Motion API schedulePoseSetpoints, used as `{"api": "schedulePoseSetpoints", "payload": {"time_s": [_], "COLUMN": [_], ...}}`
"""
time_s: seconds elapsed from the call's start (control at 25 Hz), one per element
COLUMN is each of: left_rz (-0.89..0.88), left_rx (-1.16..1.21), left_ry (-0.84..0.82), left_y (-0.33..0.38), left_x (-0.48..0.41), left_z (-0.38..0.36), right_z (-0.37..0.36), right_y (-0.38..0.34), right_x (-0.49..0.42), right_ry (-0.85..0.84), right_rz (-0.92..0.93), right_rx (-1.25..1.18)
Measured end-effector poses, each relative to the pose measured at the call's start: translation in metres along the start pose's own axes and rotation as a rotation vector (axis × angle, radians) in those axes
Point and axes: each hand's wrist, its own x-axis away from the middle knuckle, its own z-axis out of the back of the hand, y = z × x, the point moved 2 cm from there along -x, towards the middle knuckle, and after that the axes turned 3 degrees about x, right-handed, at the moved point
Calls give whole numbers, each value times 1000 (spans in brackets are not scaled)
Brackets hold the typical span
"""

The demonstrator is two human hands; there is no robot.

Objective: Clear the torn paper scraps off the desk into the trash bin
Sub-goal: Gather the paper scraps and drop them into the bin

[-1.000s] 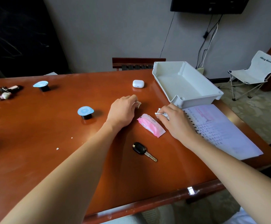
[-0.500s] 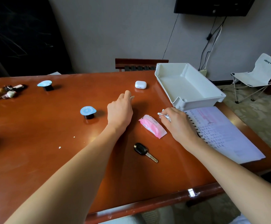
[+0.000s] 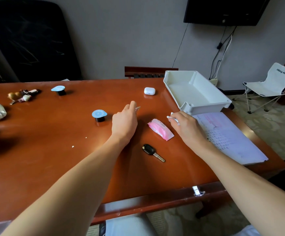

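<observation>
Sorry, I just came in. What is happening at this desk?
A person is picking paper scraps off the desk. The left hand pinches a small scrap at its fingertips. The right hand holds crumpled white paper just in front of the white tray, which has nothing in it. Two tiny white specks lie on the wood to the left.

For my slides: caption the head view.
Left hand pinches a small scrap, right hand grips crumpled paper, beside pink packet, key and white tray.
</observation>
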Motion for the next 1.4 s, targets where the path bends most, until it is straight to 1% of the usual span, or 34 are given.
{"api": "schedulePoseSetpoints", "payload": {"time_s": [0.12, 0.4, 0.64, 0.76, 0.92, 1.08, 1.28, 1.4], "left_rz": [-11, -3, 45, 95, 96, 139, 132, 194], "left_rx": [4, 42, 13, 19, -5, -5, -35, -83], "left_ry": [10, 63, 108, 138, 217, 302, 359, 395], "left_y": [-4, -23, -52, -70, -97, -122, -150, -175], "left_x": [12, 37, 57, 66, 87, 113, 149, 170], "left_z": [8, 31, 68, 89, 120, 151, 195, 222], "right_z": [13, 12, 9, 2, -6, -7, -13, -15], "right_y": [-8, -45, -110, -136, -175, -218, -280, -320], "right_x": [-2, -6, -19, -24, -29, -30, -31, -30], "right_ry": [48, 55, 16, 35, 46, 72, 61, 38], "right_rz": [2, 78, 219, 310, 367, 447, 534, 605], "right_rx": [-22, -55, -105, -131, -160, -236, -313, -371]}}
